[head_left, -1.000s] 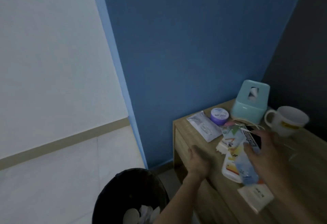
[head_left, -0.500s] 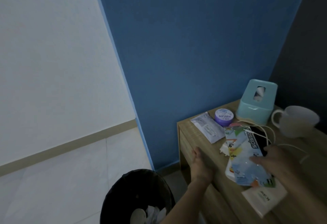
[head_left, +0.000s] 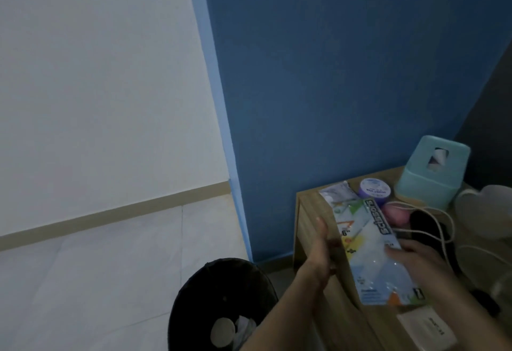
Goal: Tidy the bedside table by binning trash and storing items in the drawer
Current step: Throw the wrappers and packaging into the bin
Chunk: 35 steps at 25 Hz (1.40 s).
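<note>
My right hand (head_left: 418, 260) grips a scissors blister pack (head_left: 371, 250), raised off the wooden bedside table (head_left: 310, 206) and tilted toward the left. My left hand (head_left: 321, 250) is open, palm turned to the pack's left edge, just beside it. A black bin (head_left: 219, 303) with white trash inside stands on the floor left of the table. On the table lie a clear plastic wrapper (head_left: 335, 192), a purple round tin (head_left: 375, 188), a pink object (head_left: 396, 213), a black item (head_left: 426, 226) with a white cable (head_left: 443, 220) and a white packet (head_left: 424, 328).
A teal tissue box (head_left: 432, 170) stands at the table's back by the blue wall. A white mug (head_left: 487, 212) is at the right edge of view. White tiled floor (head_left: 110, 267) spreads to the left of the bin.
My right hand has lifted the scissors pack off the table and swung it left. My left hand rose from the table's front edge to the pack's side. The camera moved closer.
</note>
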Each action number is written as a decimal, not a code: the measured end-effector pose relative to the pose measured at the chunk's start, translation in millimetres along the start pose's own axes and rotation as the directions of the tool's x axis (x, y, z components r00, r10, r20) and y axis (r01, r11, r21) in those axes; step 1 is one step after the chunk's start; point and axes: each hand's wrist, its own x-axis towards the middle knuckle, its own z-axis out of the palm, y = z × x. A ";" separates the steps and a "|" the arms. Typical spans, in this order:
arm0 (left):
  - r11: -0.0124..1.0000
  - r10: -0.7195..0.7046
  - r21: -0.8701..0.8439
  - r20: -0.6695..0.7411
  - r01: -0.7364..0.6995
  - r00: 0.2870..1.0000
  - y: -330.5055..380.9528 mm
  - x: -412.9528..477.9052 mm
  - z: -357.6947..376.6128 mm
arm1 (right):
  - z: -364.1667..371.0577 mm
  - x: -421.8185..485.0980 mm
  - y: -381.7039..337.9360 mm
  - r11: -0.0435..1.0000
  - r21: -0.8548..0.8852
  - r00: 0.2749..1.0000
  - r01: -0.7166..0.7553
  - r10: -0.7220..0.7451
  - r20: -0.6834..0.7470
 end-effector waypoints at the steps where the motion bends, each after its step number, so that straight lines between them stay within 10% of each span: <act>1: 0.999 0.025 -0.039 0.022 -0.024 0.999 1.2 -0.3 -4.7 | 12.5 -0.4 2.8 0.999 -0.021 0.999 0.034 -0.033 0.020; 5: 0.989 0.120 -0.080 -0.084 -0.127 0.989 1.3 -4.5 -39.2 | 58.9 4.0 25.4 0.953 -0.197 0.972 0.231 -0.217 0.091; 9: 0.986 0.139 -0.065 -0.175 -0.153 0.975 -4.8 -16.7 -78.6 | 81.2 10.9 63.9 0.606 -0.664 0.877 0.438 -0.450 0.167; 15: 0.981 0.164 -0.041 -0.360 -0.191 0.918 -20.6 -46.0 -142.6 | 144.8 -19.9 64.0 0.338 -0.748 0.726 0.571 -0.634 0.267; 22: 0.992 0.036 0.119 -0.607 0.046 0.794 -101.8 -73.3 -258.7 | 247.6 -68.7 162.6 0.419 -0.595 0.712 0.686 -0.217 0.668; 26: 0.971 -0.066 0.143 -0.614 0.193 0.787 -150.8 -74.1 -284.5 | 266.0 -75.7 210.4 0.212 -0.636 0.657 0.742 -0.043 0.753; 35: 0.969 -0.226 -0.055 -0.597 0.242 0.769 -168.0 -46.9 -283.7 | 274.3 -64.7 237.1 0.027 -0.638 0.638 0.770 -0.062 0.768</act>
